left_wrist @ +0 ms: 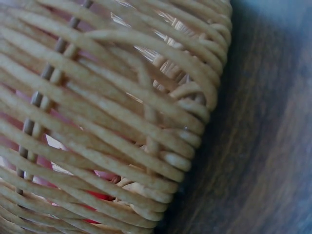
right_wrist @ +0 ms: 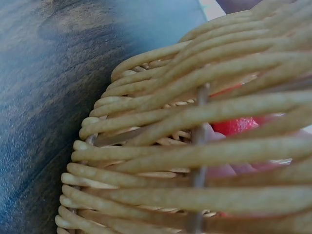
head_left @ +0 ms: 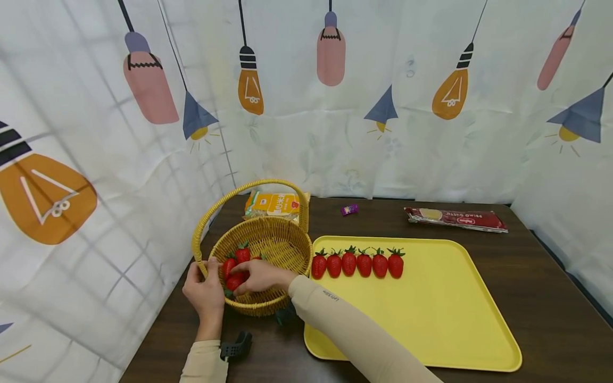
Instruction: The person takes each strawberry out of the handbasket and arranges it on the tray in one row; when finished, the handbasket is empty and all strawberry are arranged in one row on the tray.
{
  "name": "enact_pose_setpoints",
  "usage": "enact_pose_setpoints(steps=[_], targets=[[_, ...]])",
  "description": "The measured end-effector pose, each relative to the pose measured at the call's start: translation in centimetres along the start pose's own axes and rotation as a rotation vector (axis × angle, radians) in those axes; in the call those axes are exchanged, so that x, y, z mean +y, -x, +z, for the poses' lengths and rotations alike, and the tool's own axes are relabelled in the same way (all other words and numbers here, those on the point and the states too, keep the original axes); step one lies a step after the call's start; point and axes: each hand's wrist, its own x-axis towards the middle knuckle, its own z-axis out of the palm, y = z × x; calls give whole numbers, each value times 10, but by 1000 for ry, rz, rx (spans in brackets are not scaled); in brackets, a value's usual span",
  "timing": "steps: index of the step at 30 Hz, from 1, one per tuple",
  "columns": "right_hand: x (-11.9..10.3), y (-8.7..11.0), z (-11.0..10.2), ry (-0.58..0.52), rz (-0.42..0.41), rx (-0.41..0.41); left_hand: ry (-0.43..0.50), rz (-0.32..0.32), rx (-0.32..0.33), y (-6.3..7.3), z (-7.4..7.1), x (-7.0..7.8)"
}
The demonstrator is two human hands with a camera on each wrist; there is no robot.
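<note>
A yellow wicker basket (head_left: 287,250) with a tall arched handle stands at the left of the table, several strawberries (head_left: 242,254) lying in its left part. My left hand (head_left: 206,290) grips the basket's left rim near the foot of the handle. Reaching in over the front right rim, my right hand (head_left: 261,275) has its fingers around a strawberry (head_left: 234,281) beside the others. Both wrist views are filled by the basket's woven wall (left_wrist: 107,112), with bits of red strawberry (right_wrist: 236,126) and fingers showing through the gaps.
A yellow tray (head_left: 431,308) lies right of the basket, several strawberries (head_left: 364,264) in a row along its back left. Behind stand an orange-and-clear food bag (head_left: 275,205), a small purple packet (head_left: 349,209) and a long dark red package (head_left: 457,218). Patterned curtains enclose the table.
</note>
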Motion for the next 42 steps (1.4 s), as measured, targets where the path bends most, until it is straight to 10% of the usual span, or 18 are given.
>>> enact_pose_setpoints(steps=[7,15,31,42], targets=[[1,0,0,97,-2,22,1,-3,5,-1,0,-1],[3,1,1,237,-20,4,18,8,26,-7,2,-38],[2,6,-1,122,32,-7,31,7,6,-2,0,-7],[2,11,-4,126,-36,-70,25,-2,20,-5,1,-21]])
